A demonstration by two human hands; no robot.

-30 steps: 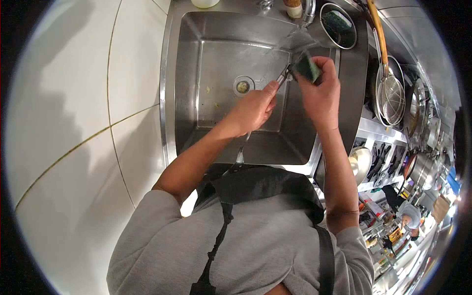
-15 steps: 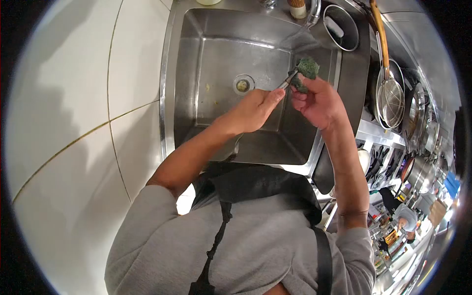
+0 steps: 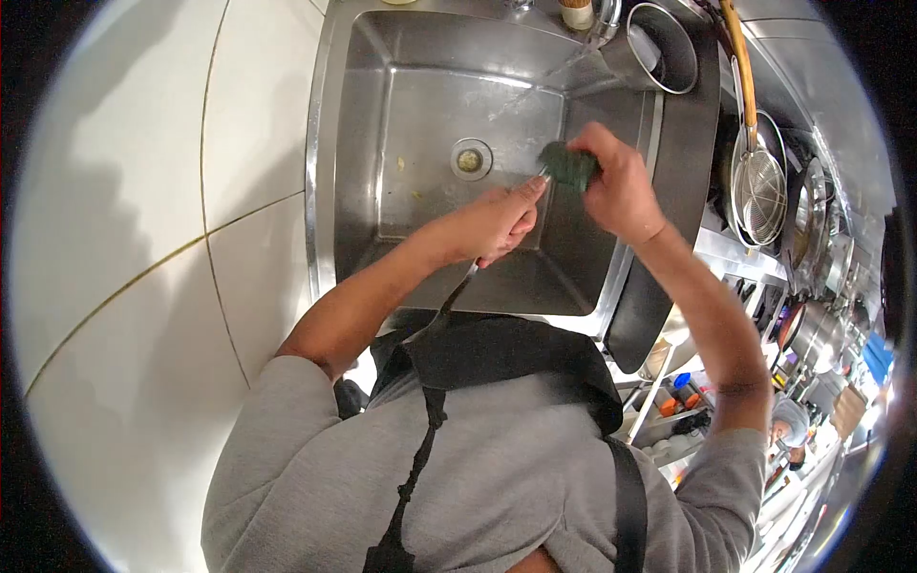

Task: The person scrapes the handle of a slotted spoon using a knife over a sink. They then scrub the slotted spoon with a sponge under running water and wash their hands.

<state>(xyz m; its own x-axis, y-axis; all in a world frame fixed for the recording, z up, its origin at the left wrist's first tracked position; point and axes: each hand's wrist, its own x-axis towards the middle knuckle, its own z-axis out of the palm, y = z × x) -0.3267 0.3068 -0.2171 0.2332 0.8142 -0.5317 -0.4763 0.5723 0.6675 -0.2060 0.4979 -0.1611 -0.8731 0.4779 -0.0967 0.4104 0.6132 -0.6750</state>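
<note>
Over the sink (image 3: 382, 181), my left hand (image 3: 487, 224) is closed round a long, thin metal utensil (image 3: 468, 279). One end sticks out below the fist towards my apron, and the other reaches up to a dark green scouring pad (image 3: 570, 167). My right hand (image 3: 621, 186) grips this pad, slightly blurred, against the utensil's upper end. The pad hides that end, so the utensil's exact kind cannot be made out.
Food scraps lie in the drain strainer (image 3: 469, 160). A faucet (image 3: 606, 24), a wooden-handled brush (image 3: 577, 13) and a metal pot (image 3: 659, 48) stand at the back right. A wire skimmer (image 3: 761, 196) hangs at right. White tiles (image 3: 115, 191) border the left.
My right hand has turned over, palm downward, with the pad now further left and lower. My left hand has tipped the utensil slightly, and its fingers are wrapped more tightly.
</note>
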